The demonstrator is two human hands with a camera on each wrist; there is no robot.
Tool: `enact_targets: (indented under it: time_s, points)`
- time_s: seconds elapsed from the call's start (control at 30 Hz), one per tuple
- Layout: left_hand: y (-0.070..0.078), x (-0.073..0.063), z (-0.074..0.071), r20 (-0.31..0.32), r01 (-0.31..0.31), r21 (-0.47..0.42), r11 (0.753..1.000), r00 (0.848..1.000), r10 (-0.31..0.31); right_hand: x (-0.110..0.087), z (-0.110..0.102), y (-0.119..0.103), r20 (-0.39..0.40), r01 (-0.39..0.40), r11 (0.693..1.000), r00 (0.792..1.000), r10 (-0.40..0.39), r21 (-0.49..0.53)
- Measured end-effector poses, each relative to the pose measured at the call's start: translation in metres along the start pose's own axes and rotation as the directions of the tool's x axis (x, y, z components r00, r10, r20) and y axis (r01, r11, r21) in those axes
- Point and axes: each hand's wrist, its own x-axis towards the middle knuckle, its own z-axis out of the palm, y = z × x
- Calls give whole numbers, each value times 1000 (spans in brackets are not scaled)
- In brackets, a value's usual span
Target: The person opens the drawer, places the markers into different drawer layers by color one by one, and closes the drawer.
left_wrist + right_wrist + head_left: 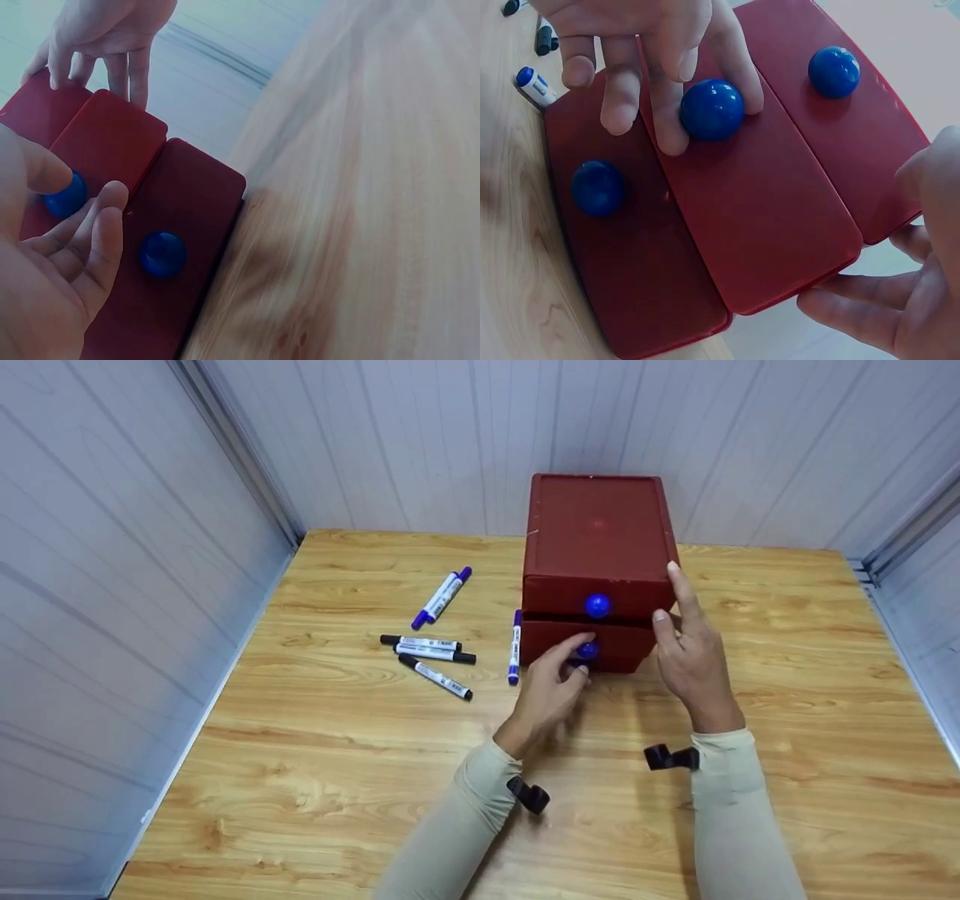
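Observation:
A dark red box of three stacked drawers [596,540] stands on the table, each front bearing a round blue knob. My left hand [546,694] pinches the middle drawer's knob [711,109] between its thumb and fingers. That middle drawer [772,217] stands slightly forward of the fronts above and below it. At the box's right side, my right hand [694,664] rests with mostly straight fingers, its index finger at the top edge and its thumb by the front corner. The top knob [598,605] and bottom knob [163,253] are untouched.
A blue-capped marker [515,649] lies along the box's left side. Farther left are two blue-capped markers [442,598] side by side and several black-capped markers [435,676]. Pale panel walls [465,442] enclose the wooden table [300,780] at the back and sides.

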Motion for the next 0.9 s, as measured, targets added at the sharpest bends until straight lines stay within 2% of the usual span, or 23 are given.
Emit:
enact_targets:
  time_s: [0.2,0.47,0.63,0.9]
  points:
    - [6,-9,3,40,-2,29,1000,999,0,-7,-4,5,-41,43,999,998,-43,-3]
    - [13,-22,2,35,-8,55,998,999,7,-12,-12,5,56,4,999,998,-6,45]
    - [16,-26,2,59,-37,61,997,998,34,-14,-15,6,50,5,999,999,-7,40]
    - [11,-37,-4,24,-56,73,996,998,54,-11,-7,7,64,31,998,997,-35,59]
